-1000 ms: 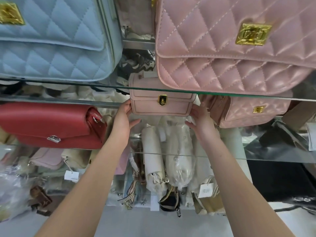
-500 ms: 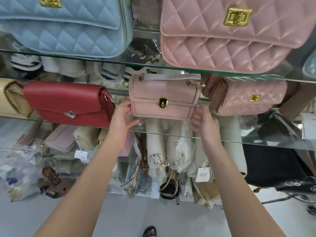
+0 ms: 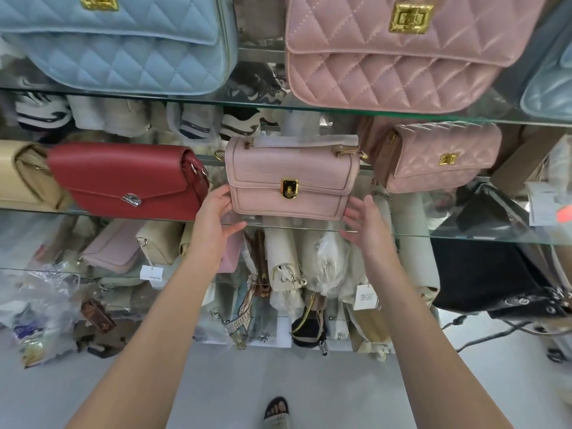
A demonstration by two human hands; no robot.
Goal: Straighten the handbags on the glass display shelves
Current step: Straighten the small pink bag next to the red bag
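The pink bag [image 3: 291, 178] stands upright on the middle glass shelf [image 3: 464, 235], between the red bag [image 3: 123, 178] and the quilted bag [image 3: 439, 156]. The left hand [image 3: 216, 218] still touches its lower left corner, fingers spread. The right hand [image 3: 368, 224] — against the bag half a second ago — has come just off the lower right corner, fingers apart and holding nothing.

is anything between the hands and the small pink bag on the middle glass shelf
Nothing visible is. The left hand already touches the lower left corner of the small pink bag. The right hand is open just off its lower right corner, with only air between. The red bag and the quilted pink bag sit clear to either side.
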